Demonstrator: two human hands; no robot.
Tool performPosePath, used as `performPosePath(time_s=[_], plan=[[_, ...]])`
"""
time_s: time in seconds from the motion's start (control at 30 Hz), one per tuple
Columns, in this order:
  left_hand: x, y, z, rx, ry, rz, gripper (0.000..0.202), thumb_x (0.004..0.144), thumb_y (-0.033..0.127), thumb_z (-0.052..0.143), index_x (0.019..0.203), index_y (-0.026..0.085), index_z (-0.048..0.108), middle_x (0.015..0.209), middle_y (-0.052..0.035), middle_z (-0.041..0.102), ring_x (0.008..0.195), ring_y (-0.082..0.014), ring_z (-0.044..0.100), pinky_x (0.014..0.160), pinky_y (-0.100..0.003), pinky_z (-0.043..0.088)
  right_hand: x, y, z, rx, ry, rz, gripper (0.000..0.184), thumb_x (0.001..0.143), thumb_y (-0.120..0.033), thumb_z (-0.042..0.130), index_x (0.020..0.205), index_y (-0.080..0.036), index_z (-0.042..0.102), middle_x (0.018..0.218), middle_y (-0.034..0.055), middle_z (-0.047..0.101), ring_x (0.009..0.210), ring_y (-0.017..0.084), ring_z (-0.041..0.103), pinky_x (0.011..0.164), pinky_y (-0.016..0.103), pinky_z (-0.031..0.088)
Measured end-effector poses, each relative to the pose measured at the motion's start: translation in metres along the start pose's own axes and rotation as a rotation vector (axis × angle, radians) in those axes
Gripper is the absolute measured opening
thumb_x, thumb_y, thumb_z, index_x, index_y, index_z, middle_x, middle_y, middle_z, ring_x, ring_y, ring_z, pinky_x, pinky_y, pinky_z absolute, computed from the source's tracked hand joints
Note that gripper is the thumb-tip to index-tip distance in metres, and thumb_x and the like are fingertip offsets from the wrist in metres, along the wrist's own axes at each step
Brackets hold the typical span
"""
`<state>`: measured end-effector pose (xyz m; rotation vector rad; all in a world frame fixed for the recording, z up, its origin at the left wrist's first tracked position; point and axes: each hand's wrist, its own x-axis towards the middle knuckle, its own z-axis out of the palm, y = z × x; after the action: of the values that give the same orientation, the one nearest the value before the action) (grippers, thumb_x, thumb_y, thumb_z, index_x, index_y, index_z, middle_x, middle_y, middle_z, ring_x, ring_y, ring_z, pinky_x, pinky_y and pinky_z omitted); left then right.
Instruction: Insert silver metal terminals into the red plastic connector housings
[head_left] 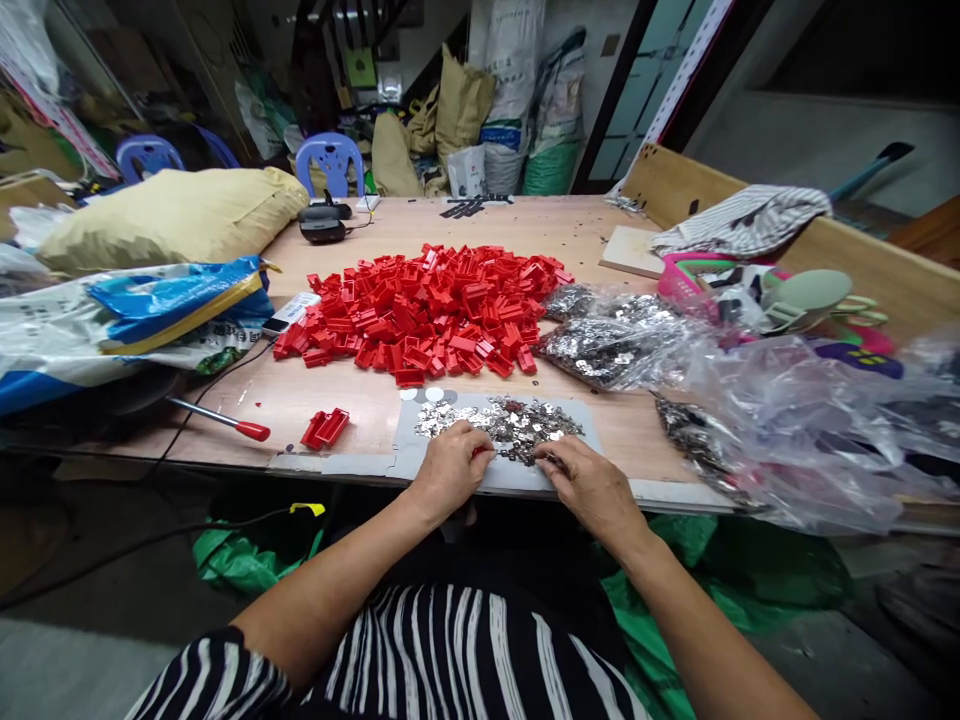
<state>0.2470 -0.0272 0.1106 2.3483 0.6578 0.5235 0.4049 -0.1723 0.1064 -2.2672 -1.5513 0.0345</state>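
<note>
A big heap of small red plastic housings (427,310) lies in the middle of the wooden table (330,400). Near the front edge, a grey card (409,450) carries a pile of small shiny metal pieces (502,420). My left hand (450,465) rests at the pile's near left side, fingers curled round a small red part that barely shows. My right hand (589,480) lies at the pile's near right edge, fingertips pinched among the metal pieces. Two red housings (325,427) lie apart to the left of the card.
A red-handled screwdriver (225,420) lies at the left front. Clear bags of metal pieces (607,340) and crumpled plastic (795,420) fill the right. Sacks (165,215) crowd the left. A black device (324,222) sits at the back, a pink basket (686,280) at the right.
</note>
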Motion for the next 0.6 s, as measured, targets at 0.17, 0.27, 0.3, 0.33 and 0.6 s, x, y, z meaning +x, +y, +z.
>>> performPosePath(time_s=[0.17,0.27,0.3,0.33,0.6], plan=[[0.011,-0.001,-0.001,0.076,-0.036,0.011,0.011,0.083,0.02,0.06,0.08,0.021,0.07,0.083,-0.0014,0.064,0.082,-0.0158,0.061,0.078,-0.027,0.046,0.002,-0.008,0.004,-0.055,-0.019,-0.029,0.014,0.089,-0.024,0.054,0.099,-0.026,0.063,0.094,0.0011,0.065,0.083,0.018,0.064,0.066,0.027,0.048],[0.016,-0.003,-0.005,0.074,-0.02,-0.001,0.01,0.082,0.02,0.061,0.081,0.021,0.071,0.083,-0.0015,0.065,0.083,-0.0161,0.061,0.079,-0.028,0.046,0.004,-0.009,0.004,-0.041,-0.044,-0.036,0.01,0.09,-0.024,0.053,0.093,-0.025,0.062,0.093,0.0011,0.065,0.084,0.017,0.064,0.066,0.027,0.047],[0.017,-0.004,-0.007,0.072,-0.014,-0.006,0.01,0.082,0.02,0.061,0.081,0.021,0.071,0.083,-0.0015,0.066,0.083,-0.0162,0.061,0.079,-0.028,0.046,0.004,-0.008,0.004,-0.029,-0.045,-0.04,0.01,0.09,-0.025,0.053,0.092,-0.025,0.062,0.093,0.0012,0.065,0.085,0.017,0.064,0.067,0.027,0.048],[0.017,-0.005,-0.008,0.067,-0.007,-0.012,0.01,0.082,0.02,0.061,0.081,0.021,0.071,0.083,-0.0015,0.066,0.083,-0.0162,0.061,0.079,-0.028,0.046,0.004,-0.007,0.003,-0.019,-0.039,-0.04,0.01,0.091,-0.025,0.052,0.093,-0.025,0.062,0.093,0.0014,0.065,0.085,0.017,0.063,0.069,0.027,0.048],[0.009,-0.008,-0.018,-0.032,0.041,-0.067,0.01,0.081,0.018,0.061,0.079,0.022,0.07,0.084,-0.0009,0.066,0.083,-0.0156,0.061,0.081,-0.029,0.047,0.006,-0.002,0.004,-0.02,-0.008,-0.072,0.02,0.091,-0.017,0.047,0.099,-0.025,0.064,0.095,0.0021,0.065,0.086,0.017,0.064,0.067,0.026,0.049]])
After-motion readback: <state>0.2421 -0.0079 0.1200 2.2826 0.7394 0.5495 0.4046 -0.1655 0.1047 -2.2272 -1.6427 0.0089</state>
